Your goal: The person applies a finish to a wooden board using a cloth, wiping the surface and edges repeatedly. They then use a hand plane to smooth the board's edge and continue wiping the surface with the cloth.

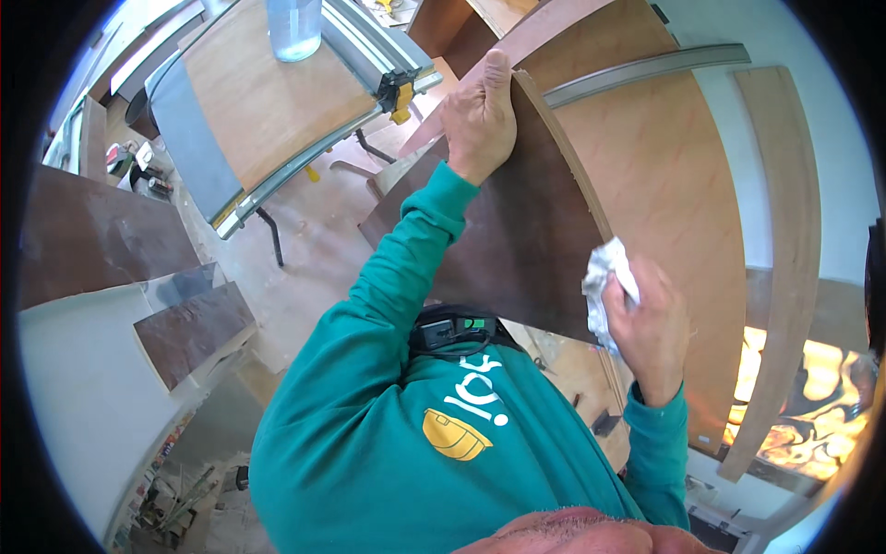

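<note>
A dark brown wooden panel stands tilted in front of my body, its rough, lighter edge running along the right side. My left hand is closed on the panel's far end, thumb up beside the edge; some of its fingers are hidden. Lower down, by the near end of that edge, my right hand is closed on a crumpled white cloth or paper wipe. The wipe is against or very close to the panel's edge; I cannot tell which.
A folding-leg work table at the far left carries a brown board, a metal rail with a black-and-yellow clamp and a clear container. Large wooden sheets and a long strip lean at the right. Another dark panel lies left.
</note>
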The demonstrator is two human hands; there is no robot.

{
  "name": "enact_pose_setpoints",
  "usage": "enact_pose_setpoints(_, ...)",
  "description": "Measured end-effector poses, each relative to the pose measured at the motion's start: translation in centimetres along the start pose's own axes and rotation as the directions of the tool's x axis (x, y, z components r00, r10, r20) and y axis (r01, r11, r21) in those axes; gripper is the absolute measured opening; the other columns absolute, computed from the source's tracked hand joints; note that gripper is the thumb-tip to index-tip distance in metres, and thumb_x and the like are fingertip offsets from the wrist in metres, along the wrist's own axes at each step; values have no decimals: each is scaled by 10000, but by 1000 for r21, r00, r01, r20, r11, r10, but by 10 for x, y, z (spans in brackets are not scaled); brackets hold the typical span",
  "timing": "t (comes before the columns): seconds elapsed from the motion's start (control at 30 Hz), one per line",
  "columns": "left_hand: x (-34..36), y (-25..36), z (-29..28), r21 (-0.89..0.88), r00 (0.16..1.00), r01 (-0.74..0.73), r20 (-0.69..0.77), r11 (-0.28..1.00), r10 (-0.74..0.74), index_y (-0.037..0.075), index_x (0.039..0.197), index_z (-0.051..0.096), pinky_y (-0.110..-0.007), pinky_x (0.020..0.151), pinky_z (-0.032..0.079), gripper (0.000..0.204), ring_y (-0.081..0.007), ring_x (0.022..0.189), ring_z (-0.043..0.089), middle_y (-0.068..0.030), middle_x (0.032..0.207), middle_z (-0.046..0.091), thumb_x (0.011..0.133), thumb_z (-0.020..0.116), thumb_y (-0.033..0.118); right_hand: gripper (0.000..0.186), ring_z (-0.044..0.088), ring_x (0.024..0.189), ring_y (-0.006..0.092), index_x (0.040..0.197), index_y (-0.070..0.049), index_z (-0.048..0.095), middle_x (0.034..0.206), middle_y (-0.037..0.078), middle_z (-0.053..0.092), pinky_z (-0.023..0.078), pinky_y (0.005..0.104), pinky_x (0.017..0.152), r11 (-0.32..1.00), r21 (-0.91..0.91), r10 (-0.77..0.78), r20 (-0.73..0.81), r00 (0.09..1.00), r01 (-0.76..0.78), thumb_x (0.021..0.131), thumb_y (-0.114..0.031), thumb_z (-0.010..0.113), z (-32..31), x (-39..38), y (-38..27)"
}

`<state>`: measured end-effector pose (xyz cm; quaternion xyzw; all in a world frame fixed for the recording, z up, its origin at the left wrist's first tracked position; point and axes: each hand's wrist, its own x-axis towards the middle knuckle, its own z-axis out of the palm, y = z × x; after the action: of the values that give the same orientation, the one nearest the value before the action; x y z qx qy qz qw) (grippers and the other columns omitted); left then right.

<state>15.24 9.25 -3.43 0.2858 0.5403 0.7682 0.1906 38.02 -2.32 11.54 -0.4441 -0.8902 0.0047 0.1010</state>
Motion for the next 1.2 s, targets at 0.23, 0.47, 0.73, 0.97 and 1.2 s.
enact_pose_setpoints(0.23,4,-3,4,-52,999,10,42,999,-8,6,916,795,-440,681,498,863,-281,662,618,-144,665,657,1089,357,729,178,660,826,432,966,-51,610,908,187,667,517,528,682,994,-54,-101,-57,993,98,929,-183,724,28,97,-29)
enact_pose_setpoints(0.47,3,-10,-3,87,996,17,86,996,-25,23,971,807,-437,682,506,801,-296,681,656,-171,689,661,1107,374,683,191,665,841,386,1042,-42,644,948,161,659,520,489,691,994,-104,-53,-159,986,37,901,-105,756,16,1,-6)
enact_pose_setpoints(0.73,1,0,0,-24,998,-58,23,998,58,33,1061,794,-440,651,483,747,-272,637,602,-162,643,591,1122,375,649,216,596,746,349,902,-54,576,844,127,572,499,466,704,973,-190,-167,-194,967,130,832,-95,777,26,34,-15)
enact_pose_setpoints(0.97,-2,4,9,-124,995,-74,-71,990,66,-2,811,730,-433,623,451,807,-219,606,526,-131,617,589,1106,407,676,208,634,855,327,927,-44,597,873,128,599,521,468,724,957,-199,-228,-67,971,211,853,-115,778,20,47,-10)
enact_pose_setpoints(1.2,10,-29,5,-149,997,13,81,989,-1,-23,855,744,-439,629,474,822,-242,611,569,-157,638,618,1124,366,655,204,672,911,316,998,-53,629,952,128,643,560,454,800,889,-195,-450,-211,868,414,931,-216,731,65,167,-38)
